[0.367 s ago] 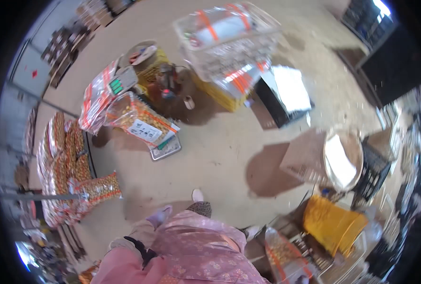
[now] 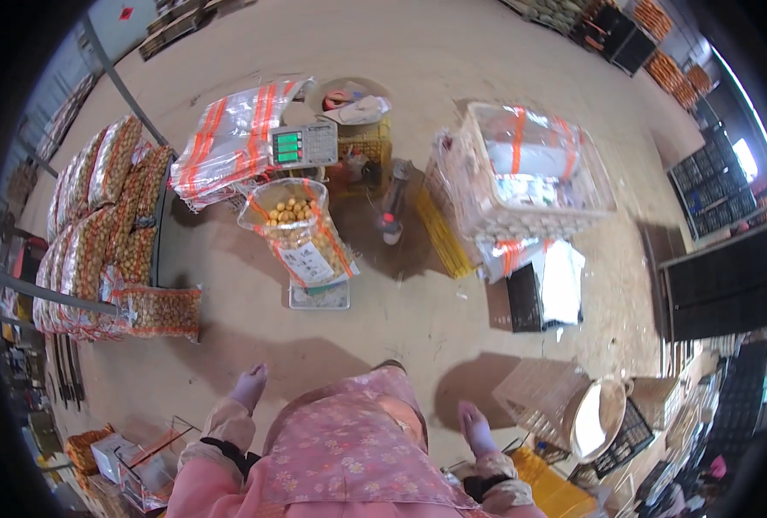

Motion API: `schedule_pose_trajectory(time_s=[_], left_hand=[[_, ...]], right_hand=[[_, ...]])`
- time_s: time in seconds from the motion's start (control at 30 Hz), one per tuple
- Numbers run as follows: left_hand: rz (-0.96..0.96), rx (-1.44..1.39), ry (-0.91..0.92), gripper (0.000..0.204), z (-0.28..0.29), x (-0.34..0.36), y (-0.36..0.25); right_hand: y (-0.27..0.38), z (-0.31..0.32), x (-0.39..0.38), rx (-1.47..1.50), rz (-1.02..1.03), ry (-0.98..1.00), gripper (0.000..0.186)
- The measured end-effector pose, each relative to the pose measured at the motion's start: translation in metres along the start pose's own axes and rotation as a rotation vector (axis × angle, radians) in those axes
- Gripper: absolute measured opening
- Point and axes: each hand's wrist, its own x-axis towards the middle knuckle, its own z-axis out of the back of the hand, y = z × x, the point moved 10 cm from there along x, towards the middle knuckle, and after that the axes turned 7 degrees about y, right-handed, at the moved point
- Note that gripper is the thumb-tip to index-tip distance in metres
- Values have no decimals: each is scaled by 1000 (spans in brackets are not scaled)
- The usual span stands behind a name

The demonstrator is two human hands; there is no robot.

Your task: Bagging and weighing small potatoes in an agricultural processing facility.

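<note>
My left hand (image 2: 249, 383), in pale purple, is at the lower left with loose fingers and holds nothing. My right hand (image 2: 474, 425) is at the lower right, also empty, fingers loosely extended. Ahead, an open bag of round brown produce (image 2: 293, 229) with orange stripes and a white label stands on a low platform scale (image 2: 318, 302). Behind it are a display unit (image 2: 304, 145) with green readouts and a stack of flat striped bags (image 2: 232, 129). A bottle with a red part (image 2: 391, 226) stands to the right of the open bag.
Filled bags (image 2: 90, 259) are piled behind metal bars on the left. A white crate (image 2: 539, 220) with wrapped bags and a black crate (image 2: 526, 306) are on the right. A bucket (image 2: 573, 432), yellow container (image 2: 556, 479) and dark racks (image 2: 716, 285) lie farther right. A metal cart (image 2: 154, 470) is lower left.
The view has turned, bringing the scale and open bag nearer the middle and the bucket lower. My left hand has moved leftward, and my right hand has come into clearer view.
</note>
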Motion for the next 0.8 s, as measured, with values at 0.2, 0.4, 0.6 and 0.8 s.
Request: schedule_pose_trajectory(time_s=[0.2, 0.4, 0.6, 0.8], left_hand=[[49, 175, 14, 27, 3, 28, -18], [449, -274, -294, 36, -5, -2, -100], [625, -525, -414, 20, -38, -62, -96], [757, -277, -254, 48, -70, -54, -135]], right_hand=[[260, 12, 340, -60, 380, 67, 27], [462, 19, 687, -170, 815, -309, 23], [531, -111, 915, -759, 777, 22, 30], [538, -190, 959, -1363, 1048, 64, 24]])
